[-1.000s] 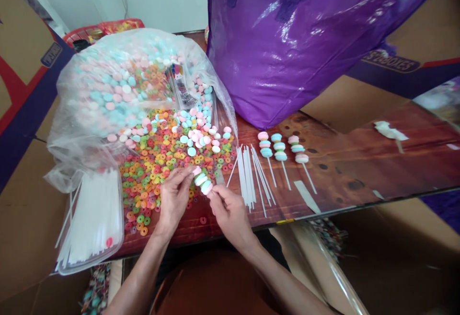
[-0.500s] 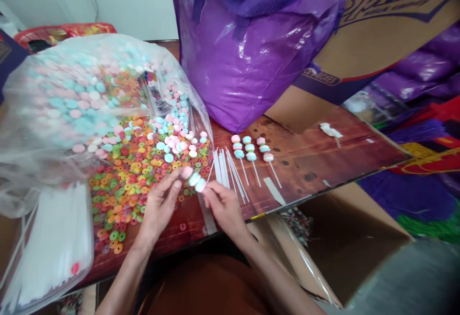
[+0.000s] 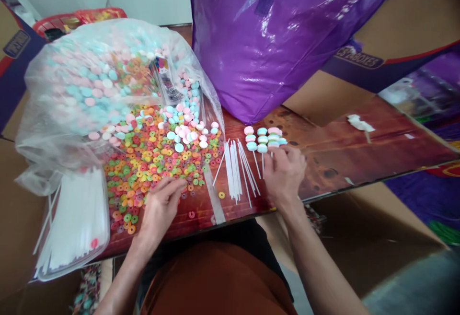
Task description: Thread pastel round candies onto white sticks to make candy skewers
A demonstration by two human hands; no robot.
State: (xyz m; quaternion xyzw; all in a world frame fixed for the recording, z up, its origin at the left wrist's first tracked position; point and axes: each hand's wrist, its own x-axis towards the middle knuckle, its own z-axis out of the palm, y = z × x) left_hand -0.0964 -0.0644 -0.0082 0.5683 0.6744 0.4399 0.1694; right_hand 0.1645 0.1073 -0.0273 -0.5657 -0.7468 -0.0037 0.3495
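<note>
My right hand (image 3: 285, 171) is closed around a candy skewer at the right end of a short row. Its fingers cover most of that skewer and the stick of the one beside it. Pale blue and pink candies (image 3: 274, 133) show just past the fingertips. Two more candy skewers (image 3: 250, 138) lie to the left, each with stacked pastel discs on a white stick. Over the spread of ring candies (image 3: 143, 161) hovers my left hand (image 3: 161, 207), its fingers curled together. Whether anything is pinched there is hidden. White sticks (image 3: 234, 171) lie between the hands.
A clear plastic bag (image 3: 39, 80) of pastel discs covers the back left. In front of it is a container of white sticks (image 3: 74, 219). A large purple bag (image 3: 273, 46) stands behind the skewers, beside a cardboard box (image 3: 316, 97). Crumpled white scrap (image 3: 360, 123) lies at right.
Both hands held a candy skewer between them before. My left hand has let go and stayed over the ring candies, while my right hand has carried it rightward to the row.
</note>
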